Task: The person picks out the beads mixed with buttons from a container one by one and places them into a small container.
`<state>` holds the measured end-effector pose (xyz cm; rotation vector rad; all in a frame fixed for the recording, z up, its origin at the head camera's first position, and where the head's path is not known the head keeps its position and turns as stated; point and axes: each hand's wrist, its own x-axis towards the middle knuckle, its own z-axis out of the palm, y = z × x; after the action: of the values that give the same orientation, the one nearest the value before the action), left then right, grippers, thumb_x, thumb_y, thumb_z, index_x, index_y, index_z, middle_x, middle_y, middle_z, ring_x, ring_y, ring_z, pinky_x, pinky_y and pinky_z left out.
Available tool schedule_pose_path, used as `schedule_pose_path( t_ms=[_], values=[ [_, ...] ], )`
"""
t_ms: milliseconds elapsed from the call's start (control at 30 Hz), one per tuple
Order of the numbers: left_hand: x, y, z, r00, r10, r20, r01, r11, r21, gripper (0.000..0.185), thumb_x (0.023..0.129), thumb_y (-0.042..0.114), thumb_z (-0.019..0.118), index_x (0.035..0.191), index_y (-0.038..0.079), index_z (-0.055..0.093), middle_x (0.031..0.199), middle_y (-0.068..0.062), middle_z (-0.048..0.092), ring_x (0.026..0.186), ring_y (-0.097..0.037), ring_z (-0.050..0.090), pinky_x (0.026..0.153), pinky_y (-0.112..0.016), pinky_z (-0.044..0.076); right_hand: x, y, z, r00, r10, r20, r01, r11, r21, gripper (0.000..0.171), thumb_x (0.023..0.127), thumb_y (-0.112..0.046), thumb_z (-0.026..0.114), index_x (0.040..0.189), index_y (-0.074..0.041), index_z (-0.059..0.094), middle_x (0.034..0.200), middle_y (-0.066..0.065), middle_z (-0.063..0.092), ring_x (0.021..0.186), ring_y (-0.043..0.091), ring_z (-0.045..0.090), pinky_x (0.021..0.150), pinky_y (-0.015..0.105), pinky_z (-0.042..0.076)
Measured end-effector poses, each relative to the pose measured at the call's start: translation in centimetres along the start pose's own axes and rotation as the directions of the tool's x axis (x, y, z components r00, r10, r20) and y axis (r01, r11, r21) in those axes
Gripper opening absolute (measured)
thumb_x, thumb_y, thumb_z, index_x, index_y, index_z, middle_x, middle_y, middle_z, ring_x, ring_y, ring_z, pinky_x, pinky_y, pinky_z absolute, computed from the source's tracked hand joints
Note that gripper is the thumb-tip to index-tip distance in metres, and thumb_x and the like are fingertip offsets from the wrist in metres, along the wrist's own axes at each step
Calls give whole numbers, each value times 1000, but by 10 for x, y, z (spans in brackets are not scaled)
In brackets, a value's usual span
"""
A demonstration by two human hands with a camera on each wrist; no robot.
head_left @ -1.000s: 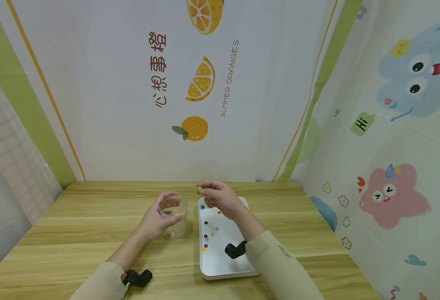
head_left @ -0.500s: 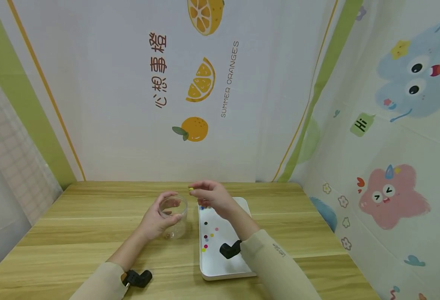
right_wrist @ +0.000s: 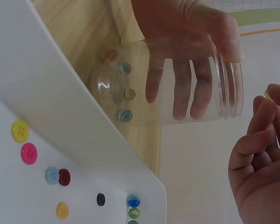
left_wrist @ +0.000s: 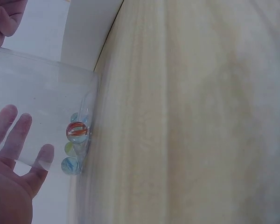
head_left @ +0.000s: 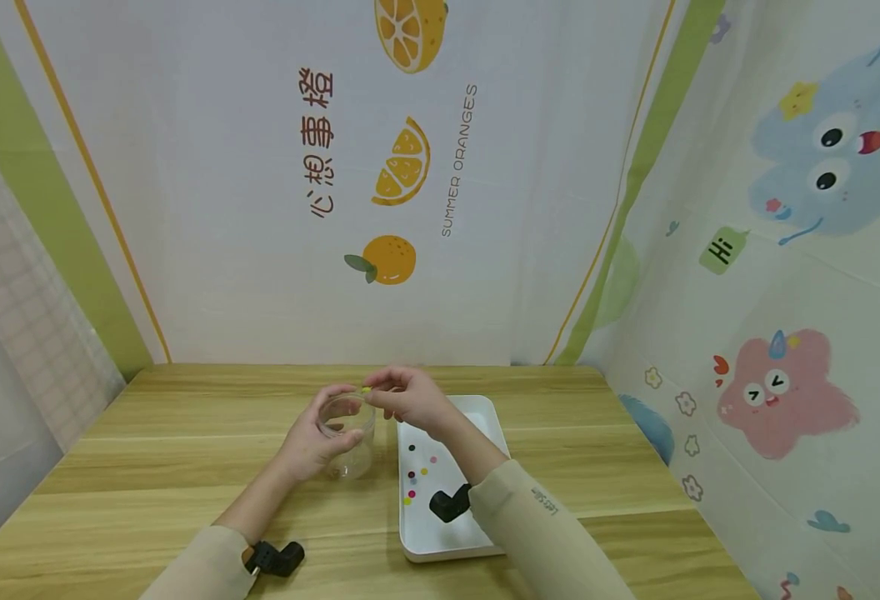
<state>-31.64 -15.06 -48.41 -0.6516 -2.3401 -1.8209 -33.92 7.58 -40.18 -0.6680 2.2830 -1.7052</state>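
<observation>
We see the left hand (head_left: 311, 442) gripping a clear jar (head_left: 347, 435) on the table (head_left: 185, 450); the right hand (head_left: 410, 400) pinches a yellow marble (head_left: 366, 389) above the jar's mouth, beside the white tray (head_left: 485, 417).

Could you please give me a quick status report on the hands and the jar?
Left hand grips the clear jar, upright on table. Right hand pinches a yellow marble above jar mouth. Four marbles already inside. Nothing blocking.

The pinched marble (right_wrist: 268, 94) is almost wholly covered by the fingertips of the right hand (right_wrist: 261, 172) — only a yellow sliver is seen. The jar (left_wrist: 42, 112) is cut off by the left wrist view's edge — its mouth is not shown.
</observation>
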Motion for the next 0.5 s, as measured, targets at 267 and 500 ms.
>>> schedule_pose_path(
  t_ms=[267,500],
  values=[
    [0,1,0,1000,-8,-3,8,1000,4,65,98,12,82,154,11,48,142,-30,66,134,-38,64,110,-58,50,-1,-3,4,1000,10,16,-9,1000,-18,25,103,-18,74,125,-6,75,97,-5,69,72,14,59,64,27,46],
    [0,2,0,1000,-13,-8,13,1000,-4,66,97,12,83,154,11,49,142,-25,68,135,-33,63,111,-58,50,3,1,7,1000,14,21,-14,1000,-9,25,101,-16,75,124,-5,75,95,-7,70,71,12,60,64,25,46]
  ],
)
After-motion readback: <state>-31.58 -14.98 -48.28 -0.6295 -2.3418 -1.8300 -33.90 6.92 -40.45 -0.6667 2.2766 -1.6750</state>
